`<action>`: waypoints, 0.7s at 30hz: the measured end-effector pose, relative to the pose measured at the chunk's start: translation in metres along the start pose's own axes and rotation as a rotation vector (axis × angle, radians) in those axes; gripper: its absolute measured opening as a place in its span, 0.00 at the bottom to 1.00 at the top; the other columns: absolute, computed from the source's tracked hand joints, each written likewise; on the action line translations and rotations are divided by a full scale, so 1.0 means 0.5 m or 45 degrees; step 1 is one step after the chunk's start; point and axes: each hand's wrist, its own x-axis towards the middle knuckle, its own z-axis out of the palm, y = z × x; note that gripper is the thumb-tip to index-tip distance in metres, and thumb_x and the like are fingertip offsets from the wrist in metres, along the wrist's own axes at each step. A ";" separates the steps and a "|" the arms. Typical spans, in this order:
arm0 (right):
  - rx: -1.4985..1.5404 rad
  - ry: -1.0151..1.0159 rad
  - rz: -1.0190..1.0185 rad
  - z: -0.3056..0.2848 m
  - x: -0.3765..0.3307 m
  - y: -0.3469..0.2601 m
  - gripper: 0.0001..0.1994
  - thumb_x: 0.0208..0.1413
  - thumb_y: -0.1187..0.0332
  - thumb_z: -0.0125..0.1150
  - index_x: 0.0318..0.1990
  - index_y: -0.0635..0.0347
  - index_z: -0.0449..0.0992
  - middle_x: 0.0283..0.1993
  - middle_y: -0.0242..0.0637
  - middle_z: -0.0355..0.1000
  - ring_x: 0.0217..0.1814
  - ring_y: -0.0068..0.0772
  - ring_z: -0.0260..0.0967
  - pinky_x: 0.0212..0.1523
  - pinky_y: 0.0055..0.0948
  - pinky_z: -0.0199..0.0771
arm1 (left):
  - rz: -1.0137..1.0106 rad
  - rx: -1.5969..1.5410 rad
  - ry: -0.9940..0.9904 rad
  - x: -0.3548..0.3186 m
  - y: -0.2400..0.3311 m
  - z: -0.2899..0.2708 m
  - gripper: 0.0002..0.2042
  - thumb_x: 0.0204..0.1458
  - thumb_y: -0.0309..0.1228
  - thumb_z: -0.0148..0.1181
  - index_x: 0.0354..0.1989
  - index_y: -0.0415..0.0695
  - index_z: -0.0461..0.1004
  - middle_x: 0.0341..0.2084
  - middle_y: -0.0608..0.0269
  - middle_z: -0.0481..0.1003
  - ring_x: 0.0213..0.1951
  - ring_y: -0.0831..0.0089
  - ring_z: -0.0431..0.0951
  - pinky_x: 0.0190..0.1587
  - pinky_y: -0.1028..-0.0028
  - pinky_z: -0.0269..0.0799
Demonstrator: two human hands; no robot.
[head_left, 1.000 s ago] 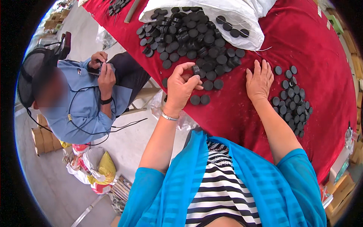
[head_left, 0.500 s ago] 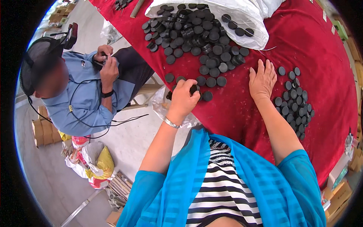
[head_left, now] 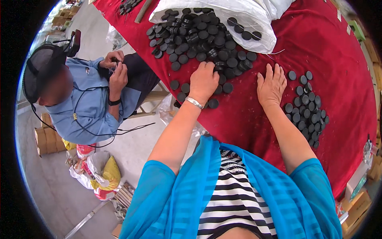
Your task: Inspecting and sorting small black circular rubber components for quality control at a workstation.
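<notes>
A heap of black round discs (head_left: 199, 34) lies on the red cloth, spilling from the mouth of a white woven sack (head_left: 262, 40). My left hand (head_left: 203, 82) is at the near edge of this heap, back up and fingers bent down together among the discs. Its fingertips are hidden, so what they hold cannot be made out. A few loose discs (head_left: 213, 103) lie just beside its wrist. My right hand (head_left: 272, 87) rests flat on the cloth with fingers spread, holding nothing. To its right lies a smaller group of discs (head_left: 306, 113).
Red cloth (head_left: 246, 115) covers the table. Across its left edge sits a person (head_left: 91, 95) in a blue shirt, both hands together on a small dark thing. A stick (head_left: 142, 12) and more dark pieces (head_left: 129, 5) lie at the far left. Bags (head_left: 101, 169) stand on the floor.
My left hand has moved up and right, from the loose discs near the table edge to the heap. My right hand stays flat on the cloth; the view has shifted slightly.
</notes>
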 end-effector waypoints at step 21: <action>0.015 0.011 -0.004 0.004 0.001 0.001 0.26 0.58 0.54 0.53 0.62 0.56 0.64 0.68 0.49 0.54 0.72 0.50 0.46 0.68 0.50 0.44 | -0.052 -0.071 -0.015 -0.153 -0.024 -0.069 0.20 0.45 0.32 0.63 0.49 0.43 0.70 0.34 0.52 0.71 0.36 0.55 0.77 0.36 0.61 0.73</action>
